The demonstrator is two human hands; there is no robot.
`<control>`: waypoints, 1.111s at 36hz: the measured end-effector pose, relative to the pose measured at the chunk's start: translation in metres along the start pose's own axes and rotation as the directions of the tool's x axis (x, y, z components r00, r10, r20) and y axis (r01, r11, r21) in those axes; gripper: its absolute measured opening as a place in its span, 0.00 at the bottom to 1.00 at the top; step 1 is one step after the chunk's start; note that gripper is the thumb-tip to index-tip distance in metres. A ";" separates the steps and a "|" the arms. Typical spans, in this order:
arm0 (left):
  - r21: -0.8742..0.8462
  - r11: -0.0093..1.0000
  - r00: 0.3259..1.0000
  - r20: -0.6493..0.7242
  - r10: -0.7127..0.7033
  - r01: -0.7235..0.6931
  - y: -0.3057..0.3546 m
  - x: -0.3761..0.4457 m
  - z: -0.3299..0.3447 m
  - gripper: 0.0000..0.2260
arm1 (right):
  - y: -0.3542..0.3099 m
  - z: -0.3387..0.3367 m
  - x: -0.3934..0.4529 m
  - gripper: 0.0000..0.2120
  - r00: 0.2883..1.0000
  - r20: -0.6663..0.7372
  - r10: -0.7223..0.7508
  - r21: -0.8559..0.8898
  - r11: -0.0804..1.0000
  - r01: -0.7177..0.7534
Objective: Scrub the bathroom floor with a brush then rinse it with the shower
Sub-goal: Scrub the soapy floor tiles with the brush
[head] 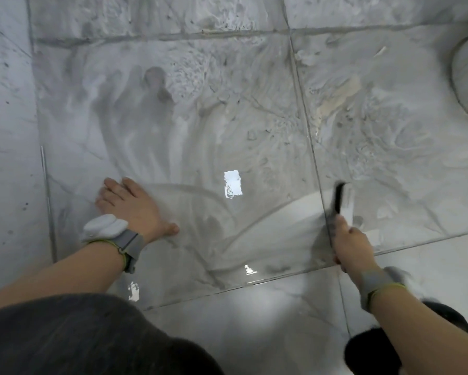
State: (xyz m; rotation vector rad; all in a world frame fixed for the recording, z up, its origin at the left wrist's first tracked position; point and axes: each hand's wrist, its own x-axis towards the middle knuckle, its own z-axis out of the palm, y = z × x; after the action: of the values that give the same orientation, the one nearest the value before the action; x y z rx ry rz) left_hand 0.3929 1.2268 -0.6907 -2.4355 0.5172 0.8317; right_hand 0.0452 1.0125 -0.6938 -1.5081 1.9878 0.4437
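Here we have our left hand (131, 205) pressed flat on the wet floor (254, 117), fingers straight and spread wide, thumb out to the side. Our right hand (350, 243) has its fingers curled tight round the handle of the brush (342, 200), whose blurred dark head sits on the floor just beyond the fingertips, on a grout line. Grey soapy smears swirl ahead of both sets of fingers. Each wrist wears 1 grey band (131, 246).

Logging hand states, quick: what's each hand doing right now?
Left hand: open, flat on the wet floor.
Right hand: gripping the brush.
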 end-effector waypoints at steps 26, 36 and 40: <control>-0.013 1.000 1.000 0.014 0.013 -0.013 0.002 -0.003 -0.004 0.74 | -0.026 0.001 -0.009 0.39 0.990 -0.009 -0.141 -0.105 0.985 0.140; -0.012 1.000 1.000 -0.009 0.015 -0.015 0.002 -0.002 -0.002 0.74 | -0.033 -0.002 -0.005 0.28 0.969 0.053 -0.240 -0.170 0.954 0.246; -0.014 1.000 1.000 -0.012 0.004 -0.004 0.001 -0.001 0.001 0.75 | -0.041 -0.004 0.005 0.32 0.972 0.015 -0.233 -0.106 0.967 0.233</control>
State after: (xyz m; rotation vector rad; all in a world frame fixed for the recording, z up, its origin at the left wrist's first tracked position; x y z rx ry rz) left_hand 0.3913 1.2270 -0.6907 -2.4548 0.5229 0.8256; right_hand 0.0827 0.9944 -0.6902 -1.7826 1.7799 0.4583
